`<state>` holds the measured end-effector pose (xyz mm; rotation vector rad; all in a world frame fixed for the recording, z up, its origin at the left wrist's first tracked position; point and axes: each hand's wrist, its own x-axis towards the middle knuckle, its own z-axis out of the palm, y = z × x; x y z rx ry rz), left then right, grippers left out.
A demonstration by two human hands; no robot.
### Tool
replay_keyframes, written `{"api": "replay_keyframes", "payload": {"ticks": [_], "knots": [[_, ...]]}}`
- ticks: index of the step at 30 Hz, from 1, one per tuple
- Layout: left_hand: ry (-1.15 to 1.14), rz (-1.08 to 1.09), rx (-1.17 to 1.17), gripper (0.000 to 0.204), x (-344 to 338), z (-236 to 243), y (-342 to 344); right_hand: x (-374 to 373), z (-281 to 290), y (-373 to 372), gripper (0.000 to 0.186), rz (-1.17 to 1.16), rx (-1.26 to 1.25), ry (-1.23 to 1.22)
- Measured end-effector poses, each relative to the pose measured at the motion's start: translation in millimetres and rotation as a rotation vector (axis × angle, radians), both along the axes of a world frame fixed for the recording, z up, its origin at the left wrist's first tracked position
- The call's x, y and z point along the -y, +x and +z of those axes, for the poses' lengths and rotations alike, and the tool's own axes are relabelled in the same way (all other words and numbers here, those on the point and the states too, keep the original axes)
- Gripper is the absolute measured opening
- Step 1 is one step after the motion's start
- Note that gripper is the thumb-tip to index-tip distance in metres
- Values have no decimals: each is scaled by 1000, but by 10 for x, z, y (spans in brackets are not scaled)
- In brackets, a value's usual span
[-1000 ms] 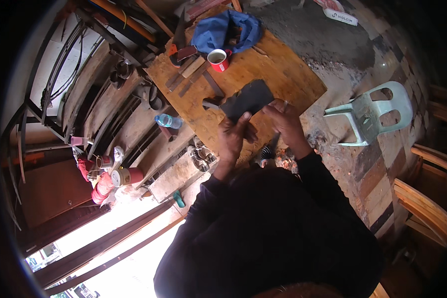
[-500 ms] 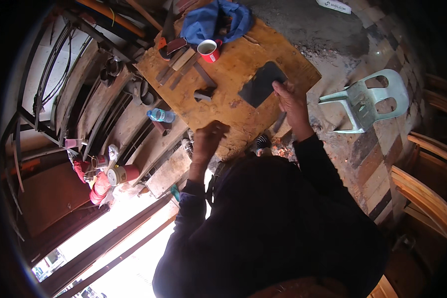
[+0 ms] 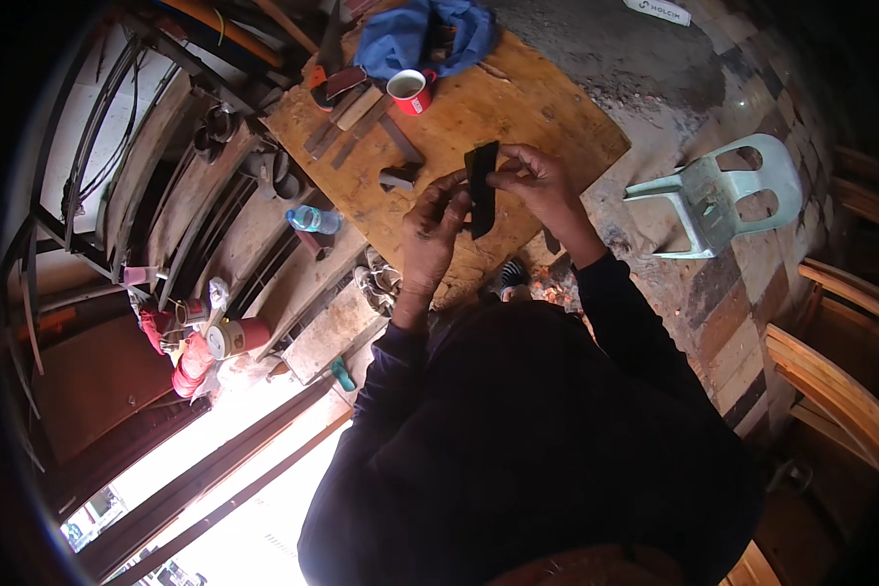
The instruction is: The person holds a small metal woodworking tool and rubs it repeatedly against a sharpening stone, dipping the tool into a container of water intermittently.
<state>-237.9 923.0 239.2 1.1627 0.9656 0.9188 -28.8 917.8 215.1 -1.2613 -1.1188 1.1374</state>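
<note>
Over the wooden work table (image 3: 547,107), I hold a dark grey sheet of what looks like sandpaper (image 3: 482,181) between both hands. It stands nearly edge-on, apparently bent or folded. My left hand (image 3: 432,230) pinches its left side, thumb toward me. On the opposite edge, my right hand (image 3: 540,188) is closed with thumb and fingers. Just beyond my left hand lies a small dark curled piece (image 3: 397,178) on the tabletop. Wooden strips (image 3: 359,110) rest farther up the table, beside a red mug (image 3: 409,93) with a pale inside.
A blue cloth (image 3: 391,44) is bunched at the table's far end, near an orange-and-black tool (image 3: 319,88). To the right stands a pale green plastic chair (image 3: 713,200). On the left, a water bottle (image 3: 313,220) and a pail (image 3: 236,337) sit among wooden boards.
My left hand has moved up and right and taken hold of the dark sheet. My right hand has drawn the sheet left and closer, turning it from flat to nearly edge-on.
</note>
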Motion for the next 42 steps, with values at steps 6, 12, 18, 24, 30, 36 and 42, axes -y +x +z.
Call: {"api": "replay_keyframes", "payload": {"ticks": [6,12,18,24,30,36,42], "knots": [[292,25,-225,48,34,-97,85,162,165,-147,47,21,-112,-82],[174,46,-77,50,18,-83,79,225,202,-120,45,128,-133,-133],[17,78,-20,62,-47,132,31,223,286,-117,42,179,-5,-100],[62,21,-37,61,-67,-37,-117,246,419,-117,36,89,9,-285],[-13,38,-147,66,-28,6,21,232,134,-16,34,191,51,-73],[-52,1,44,72,16,29,28,263,344,-3,30,241,-64,-285],[24,-8,70,83,33,-81,110,263,356,-44,29,122,-143,-208]]}}
